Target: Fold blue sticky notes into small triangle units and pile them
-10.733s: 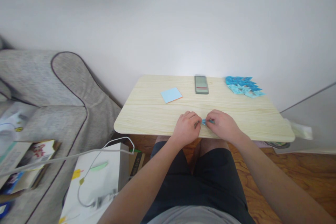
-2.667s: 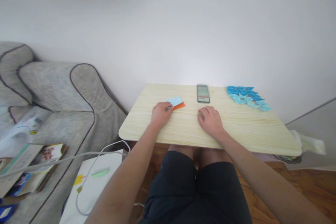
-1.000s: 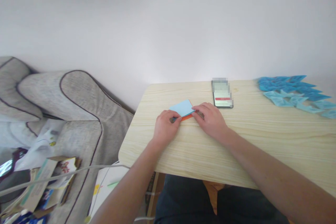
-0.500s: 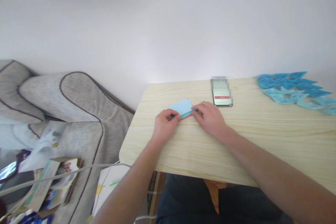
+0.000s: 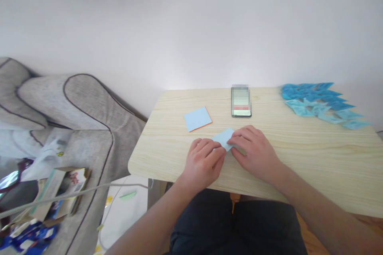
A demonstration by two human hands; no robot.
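A light blue sheet of paper (image 5: 223, 137) is between my hands, low over the near part of the table. My left hand (image 5: 206, 160) grips its near-left edge, fingers curled in and partly hiding it. At its right edge my right hand (image 5: 254, 146) pinches the paper between thumb and fingers. Beyond my left hand lies a small stack of light blue paper (image 5: 198, 119) with an orange-red edge along its near side; neither hand touches it.
A phone (image 5: 241, 101) lies toward the wall. Several folded blue paper pieces (image 5: 317, 97) are lined up at the right of the wooden table (image 5: 299, 155). Left of the table stands a grey sofa (image 5: 89, 107) with an open box (image 5: 64, 191) on it. A cable (image 5: 89, 190) crosses the lower left.
A single light blue sheet has come off the stack, and both hands have moved nearer and to the right with it. The stack now lies alone on the table.
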